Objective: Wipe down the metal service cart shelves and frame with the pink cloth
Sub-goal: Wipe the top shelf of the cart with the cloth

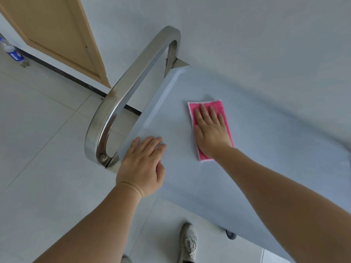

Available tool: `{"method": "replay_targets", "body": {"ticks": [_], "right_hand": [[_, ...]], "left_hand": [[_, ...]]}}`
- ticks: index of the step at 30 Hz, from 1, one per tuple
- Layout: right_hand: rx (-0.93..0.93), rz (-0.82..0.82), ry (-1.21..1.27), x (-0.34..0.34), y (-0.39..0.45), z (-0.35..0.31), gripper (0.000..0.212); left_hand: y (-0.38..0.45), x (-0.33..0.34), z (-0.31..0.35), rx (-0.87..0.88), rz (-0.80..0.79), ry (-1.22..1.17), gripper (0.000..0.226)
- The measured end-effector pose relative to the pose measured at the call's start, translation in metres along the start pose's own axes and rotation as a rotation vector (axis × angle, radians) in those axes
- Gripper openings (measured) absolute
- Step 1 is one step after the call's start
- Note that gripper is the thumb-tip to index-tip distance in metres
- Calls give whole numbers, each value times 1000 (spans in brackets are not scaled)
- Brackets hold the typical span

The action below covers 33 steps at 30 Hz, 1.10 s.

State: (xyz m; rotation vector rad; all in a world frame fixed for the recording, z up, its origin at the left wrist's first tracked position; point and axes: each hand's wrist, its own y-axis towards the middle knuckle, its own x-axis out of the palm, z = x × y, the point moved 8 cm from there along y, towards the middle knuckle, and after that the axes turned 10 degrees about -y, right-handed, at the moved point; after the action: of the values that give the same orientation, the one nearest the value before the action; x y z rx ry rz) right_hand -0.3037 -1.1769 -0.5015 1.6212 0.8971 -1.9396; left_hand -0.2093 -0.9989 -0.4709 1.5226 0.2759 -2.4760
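The metal cart's top shelf (256, 152) fills the right half of the view, reflecting the pale wall. Its curved steel handle (121, 92) arches over the shelf's left end. A pink cloth (218, 107), folded into a rectangle, lies flat on the shelf. My right hand (210, 130) presses down on the cloth with flat, spread fingers. My left hand (142, 166) rests palm down on the shelf's near left corner, beside the handle's base, holding nothing.
A tan wooden door (57, 35) stands at the upper left, with a plastic bottle (11, 51) on the floor by the wall. A cart wheel (230, 234) shows under the shelf. My shoe (188, 242) is on the pale tiled floor below.
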Motion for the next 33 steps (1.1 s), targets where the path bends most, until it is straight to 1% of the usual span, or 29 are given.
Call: {"method": "replay_targets", "body": {"ticks": [4,7,11,13,20,25,29,33], "right_hand": [[-27,-51,38,2,-48,-37,60],[-129,-86,80,3,-88,-65,63],[-257,-51,138,3,-125,-71,59],[-289,-14,65,4,-126,-68,57],[-240,43,-63,1,-76,-49,59],[-162,3,-111,-1,-18,-19,63],[-139,15,-103,-5,18,-4,57],[-135,39,-89,-9,42,5,57]], "left_hand": [[-1,1,-1,-12,-25,7,52],[-2,0,-1,-15,-34,2,56],[-2,-1,0,-10,-44,13,57],[-2,-2,0,-12,-40,5,56],[-1,1,-2,-17,-42,-9,57],[-1,-1,-2,-12,-20,-15,53],[0,-4,-1,-4,-3,-33,51],[-1,-6,-1,-9,10,-44,51]]}}
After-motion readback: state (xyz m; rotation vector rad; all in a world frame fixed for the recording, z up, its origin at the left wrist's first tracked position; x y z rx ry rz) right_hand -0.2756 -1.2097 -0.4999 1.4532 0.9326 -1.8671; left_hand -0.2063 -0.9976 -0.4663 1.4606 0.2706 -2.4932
